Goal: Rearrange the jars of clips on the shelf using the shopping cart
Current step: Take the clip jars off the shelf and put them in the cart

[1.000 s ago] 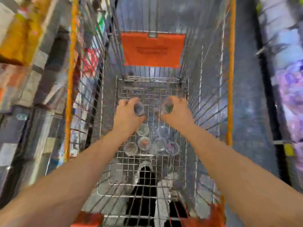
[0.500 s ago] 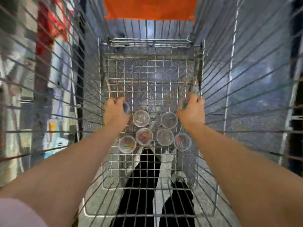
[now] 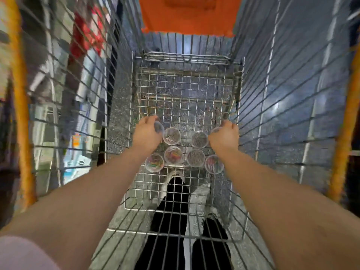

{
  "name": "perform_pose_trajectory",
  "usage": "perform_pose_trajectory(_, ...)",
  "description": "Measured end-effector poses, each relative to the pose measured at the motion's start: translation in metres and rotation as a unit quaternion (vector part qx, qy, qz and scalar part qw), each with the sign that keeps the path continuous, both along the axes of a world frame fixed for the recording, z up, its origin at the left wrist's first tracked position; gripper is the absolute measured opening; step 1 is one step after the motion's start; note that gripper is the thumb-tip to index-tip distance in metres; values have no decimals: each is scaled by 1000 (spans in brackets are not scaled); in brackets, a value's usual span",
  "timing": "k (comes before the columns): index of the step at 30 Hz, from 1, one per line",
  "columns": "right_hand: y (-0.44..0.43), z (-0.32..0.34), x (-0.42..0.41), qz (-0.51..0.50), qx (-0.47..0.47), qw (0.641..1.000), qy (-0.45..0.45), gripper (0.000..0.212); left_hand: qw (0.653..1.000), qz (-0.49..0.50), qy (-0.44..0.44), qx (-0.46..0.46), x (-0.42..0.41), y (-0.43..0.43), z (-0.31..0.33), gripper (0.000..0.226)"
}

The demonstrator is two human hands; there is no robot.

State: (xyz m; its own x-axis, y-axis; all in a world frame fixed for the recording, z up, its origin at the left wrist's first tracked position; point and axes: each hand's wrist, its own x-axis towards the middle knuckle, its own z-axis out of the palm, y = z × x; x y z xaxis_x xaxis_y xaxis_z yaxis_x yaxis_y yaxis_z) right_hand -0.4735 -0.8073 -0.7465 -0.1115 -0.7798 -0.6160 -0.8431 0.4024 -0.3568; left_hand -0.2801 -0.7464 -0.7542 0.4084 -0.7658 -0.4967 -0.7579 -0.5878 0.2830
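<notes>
Left hand (image 3: 147, 134) curls its fingers round a clear jar, the left-hand jar (image 3: 158, 127), low over the wire floor (image 3: 185, 90) of the shopping cart (image 3: 282, 114), close to the floor's left edge. The right hand (image 3: 224, 136) grips a second one, the right-hand jar (image 3: 216, 130), near the right edge, though only a part of its rim shows past the fingers. Between the two hands stand six more jars of clips: a far row of two (image 3: 171, 135) and, just nearer the person, a row of four (image 3: 173, 154), all upright and packed close about the middle of the floor, some with coloured clips and some with darker ones. Whether the held jars already touch the wires cannot be told. It looks as if each is meant for one end of the far row, making that row four as well. To do this well, each jar should come down upright with its base flat across several wires, so it does not tip into a gap of the grid. It should settle just beside its neighbour without knocking it, since a nudge could travel through the whole packed group. The fingers should let go only once the jar sits steady, then lift straight up, clear of the other rims. The far half of the floor, up to the orange panel (image 3: 187, 14), offers spare room.
</notes>
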Motion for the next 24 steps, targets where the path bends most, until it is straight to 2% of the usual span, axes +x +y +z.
perform_pose_trajectory(3,4,26,6,-10,-23,999,-30,53,998,21,-12,-49,-11,9,26,41)
perform_pose_trajectory(6,14,61,3,25,-28,997,-73,41,992,64,-21,-102,-28,25,62,33)
perform_pose_trajectory(9,32,107,-3,66,-57,987,-132,30,979,115,-31,-167,-44,50,106,27)
perform_pose_trajectory(13,67,184,-1,122,-132,962,-203,30,948,157,-32,-275,-63,88,181,22)
perform_pose_trajectory(17,112,278,20,214,-210,911,-284,27,880,161,-67,-442,-64,134,279,26)
perform_pose_trajectory(21,176,366,68,276,-268,844,-374,17,816,198,-105,-533,-41,196,368,25)
perform_pose_trajectory(24,236,419,110,337,-297,786,-424,17,763,231,-185,-575,-17,260,421,20)
